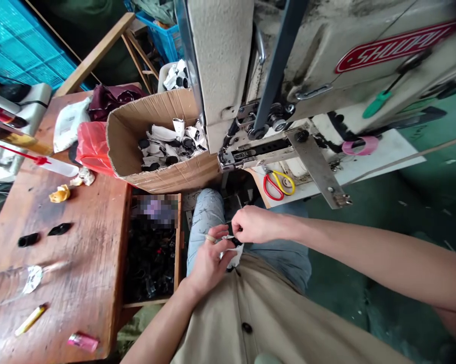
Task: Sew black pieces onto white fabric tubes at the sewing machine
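Over my lap, my left hand (214, 259), with a ring on one finger, is closed around a small white and black piece (235, 257), perhaps cloth. My right hand (255, 224) pinches at the piece's dark upper end, its fingertips close to those of the left. The fingers cover much of the piece, so its exact kind is unclear. Similar white and black pieces (167, 141) fill a cardboard box (174, 179) beyond my left hand. Just above my hands stands the arm of a sewing machine (258, 151).
Scissors (279, 184) with red and yellow handles lie on the machine's table (398, 146). An open drawer (179, 227) of dark pieces is left of my leg. The wooden table (79, 263) carries a clear bottle (11, 283), a yellow lighter (30, 319) and a pink object (82, 342).
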Demonstrator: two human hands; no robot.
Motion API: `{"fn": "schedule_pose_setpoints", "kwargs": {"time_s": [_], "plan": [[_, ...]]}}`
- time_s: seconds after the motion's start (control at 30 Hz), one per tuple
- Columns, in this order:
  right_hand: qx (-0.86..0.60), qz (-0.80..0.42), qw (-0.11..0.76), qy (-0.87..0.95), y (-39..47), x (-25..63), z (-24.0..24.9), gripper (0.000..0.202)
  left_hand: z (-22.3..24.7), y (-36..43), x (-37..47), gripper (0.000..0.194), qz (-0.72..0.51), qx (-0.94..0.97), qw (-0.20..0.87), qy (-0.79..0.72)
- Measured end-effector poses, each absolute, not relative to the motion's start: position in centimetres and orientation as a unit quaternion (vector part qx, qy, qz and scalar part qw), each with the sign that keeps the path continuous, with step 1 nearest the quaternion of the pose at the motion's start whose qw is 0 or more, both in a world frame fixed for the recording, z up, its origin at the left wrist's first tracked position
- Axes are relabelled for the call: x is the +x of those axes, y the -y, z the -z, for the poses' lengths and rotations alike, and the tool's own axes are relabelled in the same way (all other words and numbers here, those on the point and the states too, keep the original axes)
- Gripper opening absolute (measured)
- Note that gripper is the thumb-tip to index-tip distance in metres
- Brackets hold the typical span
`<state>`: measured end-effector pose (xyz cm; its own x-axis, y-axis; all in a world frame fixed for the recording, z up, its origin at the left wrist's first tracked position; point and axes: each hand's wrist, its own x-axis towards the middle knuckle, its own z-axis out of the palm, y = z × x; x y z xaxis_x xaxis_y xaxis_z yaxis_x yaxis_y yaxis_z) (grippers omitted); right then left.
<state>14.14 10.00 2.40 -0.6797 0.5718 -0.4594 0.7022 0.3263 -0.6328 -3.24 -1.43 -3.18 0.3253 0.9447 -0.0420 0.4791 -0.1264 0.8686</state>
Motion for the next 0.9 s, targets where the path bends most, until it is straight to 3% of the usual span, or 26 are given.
{"fn": "schedule_pose_setpoints", "kwargs": {"time_s": [0.17, 0.33, 0.43, 0.6, 0.7, 0.9], "plan": [[0.448, 0.380, 0.020, -0.809, -7.3, 13.0, -1.7, 0.019, 3.6, 2.1, -3.3, 0.009, -0.307, 0.663, 0.449, -0.514], [0.403, 0.653, 0.010, -0.641, -7.2, 15.7, 0.2, 0.030, 4.2, 2.1, -4.4, 0.015, -0.296, 0.636, 0.488, -0.519], [0.395, 0.713, 0.016, -0.579, -7.9, 16.9, 1.4, 0.028, 4.2, 1.8, -4.6, 0.016, -0.281, 0.643, 0.497, -0.510], [0.403, 0.519, -0.030, -0.753, -7.9, 16.4, 2.0, 0.016, 4.2, 1.5, -4.0, 0.015, -0.272, 0.666, 0.489, -0.493], [0.416, 0.383, -0.015, -0.825, -7.1, 15.5, 1.6, 0.013, 4.2, 1.4, -3.6, 0.012, -0.276, 0.678, 0.484, -0.480], [0.420, 0.368, 0.014, -0.830, -6.5, 15.5, 0.8, 0.010, 3.1, 0.5, -4.3, 0.013, -0.245, 0.707, 0.478, -0.460]]}}
